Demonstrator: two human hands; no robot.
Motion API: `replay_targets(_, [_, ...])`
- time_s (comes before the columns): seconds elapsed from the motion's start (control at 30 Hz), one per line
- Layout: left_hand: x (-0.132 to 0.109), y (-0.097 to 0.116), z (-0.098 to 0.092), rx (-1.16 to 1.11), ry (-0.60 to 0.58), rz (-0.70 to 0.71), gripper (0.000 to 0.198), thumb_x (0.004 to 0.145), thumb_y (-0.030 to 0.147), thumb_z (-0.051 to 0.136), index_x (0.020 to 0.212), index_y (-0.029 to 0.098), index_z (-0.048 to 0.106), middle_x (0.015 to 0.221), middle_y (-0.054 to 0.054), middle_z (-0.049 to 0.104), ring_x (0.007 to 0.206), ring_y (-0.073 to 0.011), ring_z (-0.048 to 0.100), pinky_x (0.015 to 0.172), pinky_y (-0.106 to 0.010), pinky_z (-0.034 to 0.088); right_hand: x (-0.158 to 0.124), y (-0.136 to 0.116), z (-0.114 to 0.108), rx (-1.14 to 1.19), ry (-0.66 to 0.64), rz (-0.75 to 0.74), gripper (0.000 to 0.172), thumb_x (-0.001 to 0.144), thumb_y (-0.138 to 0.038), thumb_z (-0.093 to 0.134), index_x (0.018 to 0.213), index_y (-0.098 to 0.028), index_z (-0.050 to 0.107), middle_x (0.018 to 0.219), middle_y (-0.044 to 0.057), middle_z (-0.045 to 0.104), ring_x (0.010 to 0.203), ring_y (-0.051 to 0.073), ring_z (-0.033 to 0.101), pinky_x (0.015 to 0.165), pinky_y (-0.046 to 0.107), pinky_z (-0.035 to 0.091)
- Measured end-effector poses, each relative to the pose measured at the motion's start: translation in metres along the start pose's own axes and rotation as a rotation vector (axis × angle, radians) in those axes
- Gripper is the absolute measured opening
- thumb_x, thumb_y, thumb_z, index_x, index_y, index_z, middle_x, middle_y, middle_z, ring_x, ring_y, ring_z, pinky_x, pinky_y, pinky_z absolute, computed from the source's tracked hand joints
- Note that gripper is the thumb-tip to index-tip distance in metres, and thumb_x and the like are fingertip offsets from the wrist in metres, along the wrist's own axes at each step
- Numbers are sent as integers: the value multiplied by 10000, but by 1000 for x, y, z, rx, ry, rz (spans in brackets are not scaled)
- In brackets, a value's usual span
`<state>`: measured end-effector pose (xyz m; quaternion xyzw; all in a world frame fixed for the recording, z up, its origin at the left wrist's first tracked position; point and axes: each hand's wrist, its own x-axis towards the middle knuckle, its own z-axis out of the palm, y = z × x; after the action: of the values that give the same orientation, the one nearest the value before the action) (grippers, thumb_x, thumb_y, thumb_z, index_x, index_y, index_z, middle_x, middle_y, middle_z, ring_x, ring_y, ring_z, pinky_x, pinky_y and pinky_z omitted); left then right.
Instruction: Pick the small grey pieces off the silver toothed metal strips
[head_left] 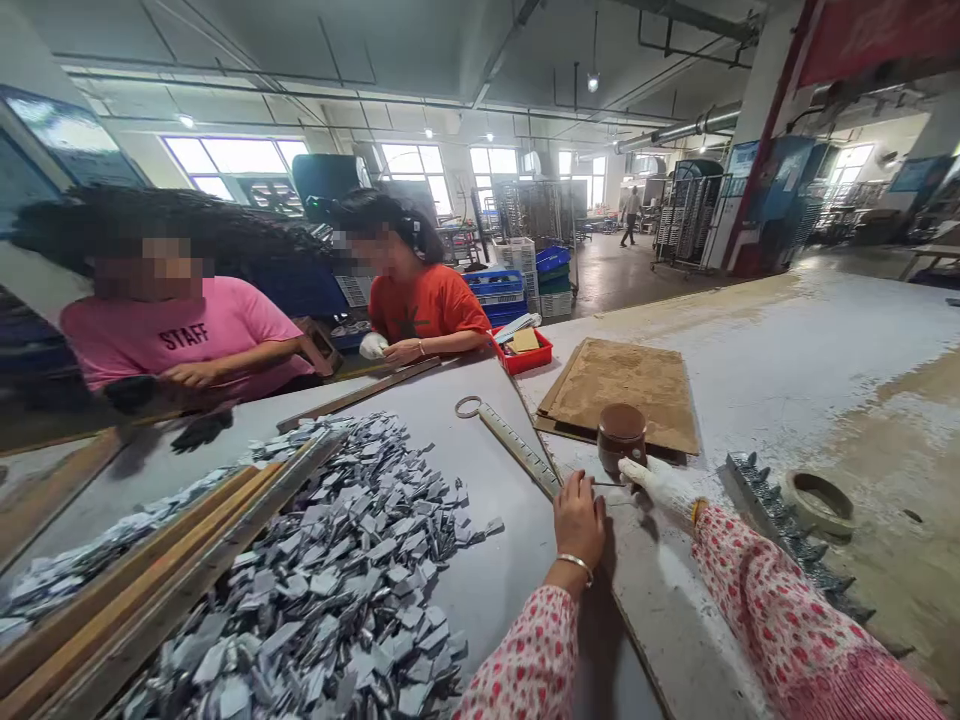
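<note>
My bare left hand (579, 520), a bangle on its wrist, has its fingers closed at the near end of a long pale bar (517, 445) with evenly spaced marks along it. A metal ring (468, 407) sits at the bar's far end. In a white glove, my right hand (664, 488) pinches a thin dark rod (609, 485), which points toward my left fingers. Just beyond the glove stands a round brown pot (622, 432). To the left of my hands spreads a large heap of small flat grey metal pieces (360, 560).
Brown boards (622, 385) lie behind the pot. A spiky metal strip (780, 530) and a tape-like ring (821, 500) lie by my right forearm. Wooden bars (172, 570) border the heap. Two people sit across the table, near a red tray (523, 350).
</note>
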<state>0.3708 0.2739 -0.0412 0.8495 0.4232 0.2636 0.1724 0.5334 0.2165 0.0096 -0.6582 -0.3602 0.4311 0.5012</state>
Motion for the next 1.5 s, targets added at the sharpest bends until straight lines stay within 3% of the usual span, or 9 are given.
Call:
replay_targets(0.1, [-24, -26, -7, -70, 97, -149, 382, 902, 173, 388, 1246, 157, 554, 1331, -85, 510, 1251, -212, 427, 1085, -401, 371, 1, 7, 5, 23, 12, 62, 534, 794, -638, 622, 957, -134, 557, 829, 55, 603, 551, 85, 504, 442, 179, 391])
replay_targets(0.2, [-32, -46, -6, -33, 2, -223, 524, 845, 100, 387, 1363, 121, 463, 1428, -79, 447, 1296, -228, 369, 1117, -409, 344, -13, 2, 7, -15, 59, 41, 494, 796, -599, 640, 971, -145, 550, 761, 38, 584, 541, 90, 497, 447, 185, 405])
replay_targets(0.4, [-20, -62, -1, 62, -166, -109, 623, 885, 220, 375, 1498, 218, 265, 1534, 17, 336, 1397, -257, 257, 1171, -546, 230, -60, 6, -5, -11, 314, 90, 549, 802, -614, 606, 1175, -218, 533, 1021, 87, 618, 695, 167, 623, 481, 226, 483])
replay_targets(0.57, [-27, -75, -15, 141, -236, -32, 600, 904, 337, 370, 1489, 285, 249, 1530, 48, 345, 1419, -253, 264, 1170, -627, 146, -96, 19, -13, 103, 242, 133, 627, 771, -682, 612, 1186, -217, 555, 1056, 80, 628, 789, 194, 640, 628, 290, 557])
replay_targets(0.7, [-16, -72, -30, 238, -247, -2, 575, 880, 312, 370, 1448, 240, 330, 1471, -10, 437, 1418, -235, 270, 1170, -599, 194, -112, 24, -3, 9, 143, 39, 639, 785, -709, 568, 1143, -179, 561, 1082, 92, 636, 921, 218, 637, 739, 313, 567])
replay_targets(0.93, [39, -81, -33, 438, -451, -19, 963, 634, 177, 642, 1490, 156, 202, 1602, -64, 130, 1459, -266, 150, 1172, -617, 230, -122, 83, 41, -525, 245, -402, 487, 863, -589, 496, 1131, -204, 625, 1183, 90, 611, 1106, 253, 580, 1000, 470, 495])
replay_targets(1.1, [53, -102, -39, 490, -438, 124, 543, 870, 113, 391, 1400, 225, 351, 1446, -91, 416, 1321, -254, 377, 938, -514, 519, -116, 112, 48, -786, 315, -615, 386, 899, -495, 519, 1156, -239, 649, 1221, 61, 597, 1119, 231, 582, 939, 434, 556])
replay_targets(1.3, [69, -118, -39, 535, -456, 281, 450, 953, 159, 277, 1397, 221, 318, 1490, -102, 357, 1396, -274, 261, 959, -677, 435, -118, 106, 46, -925, 302, -642, 375, 907, -461, 532, 1167, -224, 664, 1239, 72, 593, 1125, 229, 578, 969, 381, 535])
replay_targets(1.5, [92, -128, -48, 574, -541, 455, 330, 904, 137, 379, 1198, 155, 529, 1188, -129, 547, 1143, -269, 485, 888, -469, 537, -116, 116, 46, -957, 324, -693, 347, 907, -437, 554, 1193, -255, 626, 1277, 38, 563, 1146, 218, 561, 936, 383, 556])
